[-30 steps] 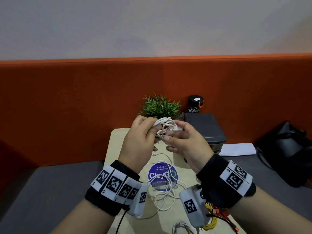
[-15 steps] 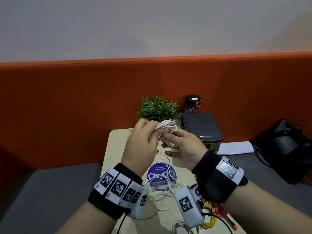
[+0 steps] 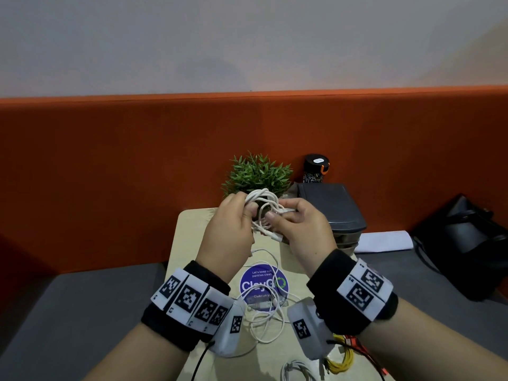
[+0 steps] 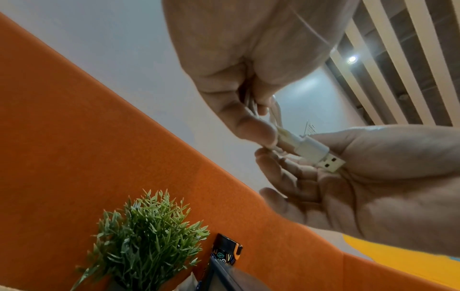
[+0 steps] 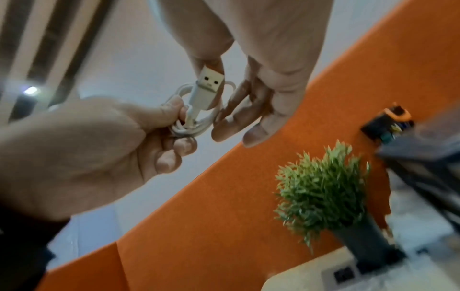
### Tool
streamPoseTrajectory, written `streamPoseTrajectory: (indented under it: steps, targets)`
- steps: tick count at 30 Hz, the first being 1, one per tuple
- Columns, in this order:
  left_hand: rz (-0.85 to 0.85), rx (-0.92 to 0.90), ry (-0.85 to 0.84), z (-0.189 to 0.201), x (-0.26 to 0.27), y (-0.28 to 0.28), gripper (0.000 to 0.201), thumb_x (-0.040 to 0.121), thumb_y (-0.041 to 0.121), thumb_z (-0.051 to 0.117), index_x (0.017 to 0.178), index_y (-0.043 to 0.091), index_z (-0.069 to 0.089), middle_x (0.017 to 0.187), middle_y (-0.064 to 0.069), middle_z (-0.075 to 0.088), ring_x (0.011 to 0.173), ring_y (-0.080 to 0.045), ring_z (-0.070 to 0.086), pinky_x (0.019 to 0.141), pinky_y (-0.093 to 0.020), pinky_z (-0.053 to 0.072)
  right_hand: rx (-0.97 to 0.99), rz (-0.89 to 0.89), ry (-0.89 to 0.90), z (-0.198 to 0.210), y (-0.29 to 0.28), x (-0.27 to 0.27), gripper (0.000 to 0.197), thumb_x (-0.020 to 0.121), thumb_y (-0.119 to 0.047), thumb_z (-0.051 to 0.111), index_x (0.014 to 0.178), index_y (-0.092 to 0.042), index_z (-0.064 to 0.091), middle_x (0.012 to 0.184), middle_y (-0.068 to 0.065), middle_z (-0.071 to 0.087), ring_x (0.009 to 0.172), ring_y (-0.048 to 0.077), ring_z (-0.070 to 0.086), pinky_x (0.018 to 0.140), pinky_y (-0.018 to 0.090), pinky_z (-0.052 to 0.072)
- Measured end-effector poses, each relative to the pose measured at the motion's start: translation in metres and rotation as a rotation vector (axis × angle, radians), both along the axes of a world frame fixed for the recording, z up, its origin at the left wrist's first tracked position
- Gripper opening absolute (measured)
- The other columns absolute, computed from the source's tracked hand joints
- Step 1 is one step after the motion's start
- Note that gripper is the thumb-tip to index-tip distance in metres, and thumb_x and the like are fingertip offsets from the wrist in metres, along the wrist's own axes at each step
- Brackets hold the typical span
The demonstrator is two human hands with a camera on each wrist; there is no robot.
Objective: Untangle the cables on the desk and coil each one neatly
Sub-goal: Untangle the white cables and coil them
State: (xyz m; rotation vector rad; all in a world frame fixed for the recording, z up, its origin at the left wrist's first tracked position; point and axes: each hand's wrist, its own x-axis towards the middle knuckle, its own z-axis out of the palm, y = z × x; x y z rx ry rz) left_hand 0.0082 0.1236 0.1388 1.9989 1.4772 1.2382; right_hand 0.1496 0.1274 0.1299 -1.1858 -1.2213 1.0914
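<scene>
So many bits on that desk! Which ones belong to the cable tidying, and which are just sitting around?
Part of the job:
- white USB cable, coiled, held by the left hand and right hand
- loose white cable on the desk
- small white cable at the near edge
- yellow cable

Just lying about:
- potted plant
- black bottle
- dark box
- black bag
- round blue sticker

Desk (image 3: pixel 189 224): pale wood top, running away toward the orange partition.
Far end: a green potted plant (image 3: pixel 258 174) standing beside a stack of dark trays (image 3: pixel 334 207).
Middle: a round blue sticker (image 3: pixel 262 283) showing under a loose white cable (image 3: pixel 268 317).
Near edge: a small white cable bundle (image 3: pixel 295 371) lying beside yellow wires (image 3: pixel 342 361) and red wires (image 3: pixel 357 345).
</scene>
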Motion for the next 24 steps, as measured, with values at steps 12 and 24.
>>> streamPoseTrajectory:
  steps: [12,24]
  targets:
    - [-0.053,-0.014,0.072,-0.004,-0.004,0.006,0.019,0.100,0.020,0.038,0.082,0.018,0.043,0.079,0.009,0.044,0.069,-0.016,0.047,0.060,-0.036,0.041,-0.187,0.315,0.200,0.008,-0.006,-0.001,0.020,0.094,-0.008,0.052,0.082,-0.013,0.067,0.070,-0.004,0.065,0.063,0.008,0.056,0.051,0.023,0.043]
    - [-0.052,0.043,0.097,-0.008,-0.002,0.005,0.016,0.100,0.017,0.039,0.087,0.016,0.049,0.079,0.008,0.045,0.070,-0.010,0.043,0.058,-0.027,0.033,-0.050,0.292,0.130,0.007,-0.009,0.001,0.027,0.091,0.005,0.052,0.111,-0.007,0.065,0.073,0.000,0.064,0.065,0.007,0.055,0.062,0.017,0.043]
